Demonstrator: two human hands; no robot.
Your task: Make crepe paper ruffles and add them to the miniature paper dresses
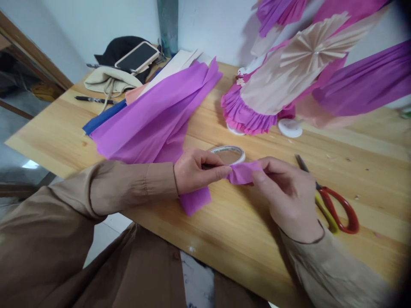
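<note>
A small strip of purple crepe paper [243,173] is stretched between my two hands, slightly puckered near the left end. My left hand [201,170] pinches one end between thumb and fingers. At the other end, the fingers of my right hand [285,192] are closed on the strip. Just behind the strip lies a roll of white tape [239,153], partly covered by my left hand. A loose piece of purple crepe paper [195,202] shows below my left wrist. Scissors [340,209] with red and yellow handles rest right of my right hand.
Large purple crepe sheets [150,115] spread across the table's left side. Behind them are a phone [138,56], a beige pouch [111,80] and a pen [93,99]. A paper dress form with ruffles [250,111] stands at the back right, beside a white disc [290,128].
</note>
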